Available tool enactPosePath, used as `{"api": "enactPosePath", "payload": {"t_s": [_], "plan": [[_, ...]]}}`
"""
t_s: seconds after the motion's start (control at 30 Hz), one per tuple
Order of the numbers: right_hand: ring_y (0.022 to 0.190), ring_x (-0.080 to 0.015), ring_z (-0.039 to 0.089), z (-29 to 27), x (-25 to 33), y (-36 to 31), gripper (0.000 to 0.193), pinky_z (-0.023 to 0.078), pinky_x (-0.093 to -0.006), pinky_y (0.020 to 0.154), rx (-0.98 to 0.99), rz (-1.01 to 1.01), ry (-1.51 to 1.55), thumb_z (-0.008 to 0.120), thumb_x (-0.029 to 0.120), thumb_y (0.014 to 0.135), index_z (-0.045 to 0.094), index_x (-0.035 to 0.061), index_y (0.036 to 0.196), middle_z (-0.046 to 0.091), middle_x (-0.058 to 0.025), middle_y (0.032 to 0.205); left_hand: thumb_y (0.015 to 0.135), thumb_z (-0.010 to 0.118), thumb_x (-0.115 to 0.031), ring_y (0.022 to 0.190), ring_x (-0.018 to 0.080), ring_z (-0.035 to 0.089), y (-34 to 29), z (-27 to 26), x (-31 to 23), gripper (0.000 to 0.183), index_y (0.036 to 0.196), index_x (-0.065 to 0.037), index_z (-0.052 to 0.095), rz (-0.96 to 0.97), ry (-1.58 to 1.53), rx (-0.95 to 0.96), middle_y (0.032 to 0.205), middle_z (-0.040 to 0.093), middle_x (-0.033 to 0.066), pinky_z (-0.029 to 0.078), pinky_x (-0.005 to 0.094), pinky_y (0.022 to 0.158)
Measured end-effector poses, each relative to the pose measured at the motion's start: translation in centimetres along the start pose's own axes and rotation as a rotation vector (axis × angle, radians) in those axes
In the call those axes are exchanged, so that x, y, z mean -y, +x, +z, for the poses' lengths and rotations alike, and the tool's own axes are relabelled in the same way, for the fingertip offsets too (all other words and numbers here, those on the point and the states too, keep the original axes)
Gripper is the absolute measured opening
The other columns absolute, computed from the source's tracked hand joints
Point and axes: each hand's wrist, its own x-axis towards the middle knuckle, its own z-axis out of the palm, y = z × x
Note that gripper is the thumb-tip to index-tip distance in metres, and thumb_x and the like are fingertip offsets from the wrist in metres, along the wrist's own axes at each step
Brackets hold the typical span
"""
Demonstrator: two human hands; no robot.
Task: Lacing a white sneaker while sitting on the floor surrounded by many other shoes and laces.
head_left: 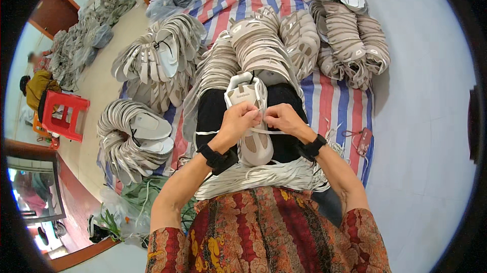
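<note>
Across my black-clad legs lies a beige and white shoe upper (pixel 256 150), its toe toward me and its white-edged collar pointing away. My left hand (pixel 240 122) and my right hand (pixel 284 119) meet over its eyelet area, fingers pinched. A thin white shoelace (pixel 274 132) runs crosswise under both hands, with one end hanging out to the left. The fingers appear closed on the lace, though the fingertips hide the exact grip. A thick bundle of white laces (pixel 253 177) lies across my lap, close to the shoe's toe.
Stacked uppers (pixel 261 45) stand just beyond my knees, with ring-shaped bundles (pixel 137 136) at left and more piles (pixel 345 34) at right. Everything rests on a striped sheet (pixel 327 100). A red phone-like object (pixel 363 141) lies right; a red stool (pixel 63 113) stands left, near a person.
</note>
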Motion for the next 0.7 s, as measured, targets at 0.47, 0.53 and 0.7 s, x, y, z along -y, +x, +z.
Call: {"api": "enactPosePath", "payload": {"t_s": [0.47,0.53,0.7], "plan": [[0.075,-0.0245,0.054,3.1,3.0,1.0,0.006,0.040,-0.0369,0.066,-0.082,-0.333,-0.348,0.057,0.012,0.073,0.059,0.0086,0.078,0.052,-0.0061,0.072,0.080,0.055,-0.008,0.055,0.0086,0.057,-4.2,-4.4,2.5,0.010,0.078,0.001,0.058,-0.183,0.067,-0.089,0.065,0.060,0.0046,0.048,0.0217,0.045],[0.074,-0.0238,0.054,3.1,2.7,0.9,0.006,0.040,-0.0359,0.064,-0.075,-0.344,-0.351,0.058,0.012,0.073,0.060,0.0104,0.078,0.051,-0.0048,0.071,0.080,0.055,-0.009,0.054,0.0083,0.057,-4.2,-4.5,2.9,0.011,0.078,0.001,0.058,-0.195,0.112,-0.063,0.064,0.060,0.0046,0.048,0.0215,0.046],[0.073,-0.0237,0.055,3.7,3.3,0.6,0.008,0.040,-0.0355,0.062,-0.071,-0.349,-0.460,0.059,0.012,0.071,0.062,0.0104,0.078,0.052,-0.0047,0.071,0.083,0.054,-0.011,0.053,0.0106,0.057,-4.6,-3.8,2.4,0.013,0.076,0.000,0.054,-0.086,0.388,-0.122,0.061,0.058,0.0051,0.045,0.0237,0.047]]}}
